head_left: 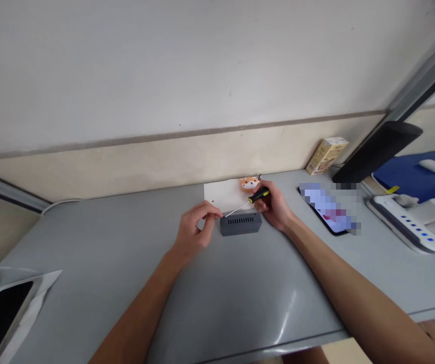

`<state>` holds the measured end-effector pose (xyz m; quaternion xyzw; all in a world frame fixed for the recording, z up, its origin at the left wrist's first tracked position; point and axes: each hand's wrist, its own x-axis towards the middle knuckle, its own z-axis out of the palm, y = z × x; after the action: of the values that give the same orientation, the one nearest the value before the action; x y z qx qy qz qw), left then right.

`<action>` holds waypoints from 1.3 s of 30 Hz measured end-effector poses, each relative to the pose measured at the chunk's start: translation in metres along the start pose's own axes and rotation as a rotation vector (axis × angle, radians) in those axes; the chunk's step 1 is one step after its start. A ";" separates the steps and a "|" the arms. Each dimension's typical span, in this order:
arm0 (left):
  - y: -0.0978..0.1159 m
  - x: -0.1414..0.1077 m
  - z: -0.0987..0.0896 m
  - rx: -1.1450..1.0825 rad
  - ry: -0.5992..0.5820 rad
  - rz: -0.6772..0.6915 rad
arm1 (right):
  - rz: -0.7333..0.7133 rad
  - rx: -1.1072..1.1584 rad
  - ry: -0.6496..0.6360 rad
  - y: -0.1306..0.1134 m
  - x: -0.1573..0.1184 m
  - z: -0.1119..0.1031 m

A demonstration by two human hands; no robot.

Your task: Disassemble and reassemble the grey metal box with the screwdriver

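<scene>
A dark grey box [241, 225] with a row of slots along its top stands on the grey table. My right hand [272, 205] is wrapped round the black and yellow handle of a screwdriver [259, 194], whose thin shaft slants down left to the box's top left corner. At that same corner are the fingertips of my left hand [198, 225], pressed together; anything between them is too small to make out. Behind the box lie a white sheet of paper [219, 194] and an orange and white animal-faced item [249, 183].
To the right are a phone [325, 210], a yellow carton [327, 155], a black cylinder [379, 151] and a white power strip [410, 227]. A blue mat [403, 172] holds a white mouse [433, 166]. A dark-screened tablet [3, 316] lies at the lower left. The wall borders the table's back edge.
</scene>
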<state>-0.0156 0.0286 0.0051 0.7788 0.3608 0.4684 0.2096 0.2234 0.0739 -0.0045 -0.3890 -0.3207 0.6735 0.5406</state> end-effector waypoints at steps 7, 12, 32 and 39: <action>-0.003 -0.002 0.000 0.217 -0.038 0.228 | -0.017 0.005 -0.010 0.001 0.002 -0.002; -0.008 -0.002 -0.002 0.364 -0.044 0.372 | -0.131 -0.126 0.060 0.006 0.004 -0.002; 0.009 -0.009 0.025 0.438 -0.093 0.347 | -0.228 -0.290 0.022 0.011 0.004 -0.001; 0.007 -0.005 0.013 0.540 -0.021 0.296 | -0.161 0.174 0.083 -0.003 0.008 -0.016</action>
<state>-0.0029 0.0205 0.0001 0.8552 0.3528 0.3729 -0.0714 0.2379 0.0824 -0.0116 -0.3409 -0.2686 0.6366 0.6375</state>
